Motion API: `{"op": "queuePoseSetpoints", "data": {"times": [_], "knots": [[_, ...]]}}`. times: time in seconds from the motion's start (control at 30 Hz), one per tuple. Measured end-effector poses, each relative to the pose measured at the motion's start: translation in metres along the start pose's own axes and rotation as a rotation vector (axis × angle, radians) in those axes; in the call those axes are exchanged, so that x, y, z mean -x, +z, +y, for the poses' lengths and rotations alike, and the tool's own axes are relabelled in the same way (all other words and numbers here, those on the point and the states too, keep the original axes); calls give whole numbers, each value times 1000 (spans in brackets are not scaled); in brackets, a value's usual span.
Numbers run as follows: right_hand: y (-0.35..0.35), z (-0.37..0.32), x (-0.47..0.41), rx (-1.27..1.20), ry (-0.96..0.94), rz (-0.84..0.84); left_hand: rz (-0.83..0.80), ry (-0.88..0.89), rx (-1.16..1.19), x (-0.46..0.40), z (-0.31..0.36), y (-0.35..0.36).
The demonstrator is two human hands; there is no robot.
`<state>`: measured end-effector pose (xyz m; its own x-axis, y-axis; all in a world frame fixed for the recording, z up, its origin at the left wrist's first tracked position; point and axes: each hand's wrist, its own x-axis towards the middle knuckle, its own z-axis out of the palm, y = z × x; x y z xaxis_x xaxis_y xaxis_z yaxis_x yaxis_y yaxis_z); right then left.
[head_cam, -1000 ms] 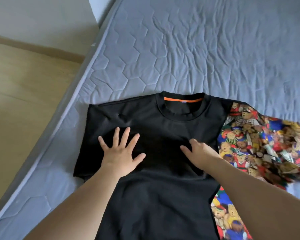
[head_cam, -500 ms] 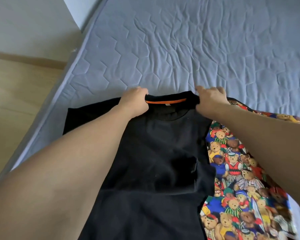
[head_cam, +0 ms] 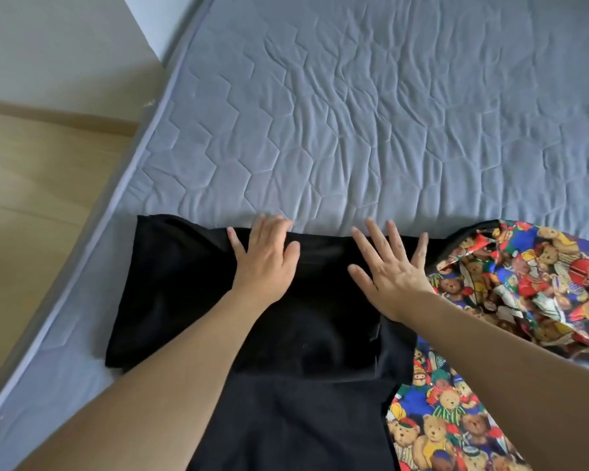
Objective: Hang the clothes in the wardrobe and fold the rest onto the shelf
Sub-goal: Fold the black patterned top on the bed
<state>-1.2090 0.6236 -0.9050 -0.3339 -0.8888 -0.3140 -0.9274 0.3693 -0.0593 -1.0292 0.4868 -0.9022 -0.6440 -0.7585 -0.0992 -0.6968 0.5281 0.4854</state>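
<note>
A black T-shirt point(head_cam: 170, 287) lies on the blue-grey quilted mattress point(head_cam: 354, 124), its top part folded over toward me so the collar is hidden. My left hand point(head_cam: 266, 256) lies flat on the far fold edge, fingers straight. My right hand point(head_cam: 391, 263) presses flat on the shirt just right of it, fingers spread. Both hands hold nothing. Beside the black shirt on the right lies a colourful teddy-bear print garment point(head_cam: 510, 294), crumpled, partly under the black shirt's edge and under my right forearm.
The mattress's left edge point(head_cam: 92, 239) runs diagonally, with wooden floor point(head_cam: 31, 185) beyond it and a pale wall point(head_cam: 48, 45) at the top left. The far part of the mattress is bare quilted fabric.
Both hands gripped the shirt at the collar, brought the top part toward me into a fold, then opened flat on it. The orange neck label is now hidden.
</note>
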Motion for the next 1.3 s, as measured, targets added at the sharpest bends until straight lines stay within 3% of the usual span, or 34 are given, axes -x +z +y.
{"op": "queuePoseSetpoints", "data": {"times": [0.13,0.23,0.43,0.63,0.77,0.87,0.93,1.03,1.13,1.23,1.3], "knots": [[23,4,-17,29,222,-21,-79,-131,-393,-1,-35,13],[39,10,-19,41,254,36,-63,-245,-386,2,-72,11],[50,9,-27,61,268,75,-55,-244,-468,-12,-95,13],[36,14,-26,-26,195,-31,-219,-328,-688,-17,-73,-2],[7,49,27,-283,279,272,-291,-294,-804,-27,-2,-19],[3,95,81,-436,509,397,-415,-166,-440,-33,78,-9],[6,136,116,-516,752,419,-531,-54,-237,-30,145,13],[11,193,151,-810,1300,379,-607,59,-147,-21,213,63],[14,249,165,-1517,1669,440,-486,37,-270,-8,240,113],[31,302,169,-1928,1660,533,-284,58,-417,15,249,137],[38,321,172,-2000,1549,537,-317,132,-524,25,249,147]]}}
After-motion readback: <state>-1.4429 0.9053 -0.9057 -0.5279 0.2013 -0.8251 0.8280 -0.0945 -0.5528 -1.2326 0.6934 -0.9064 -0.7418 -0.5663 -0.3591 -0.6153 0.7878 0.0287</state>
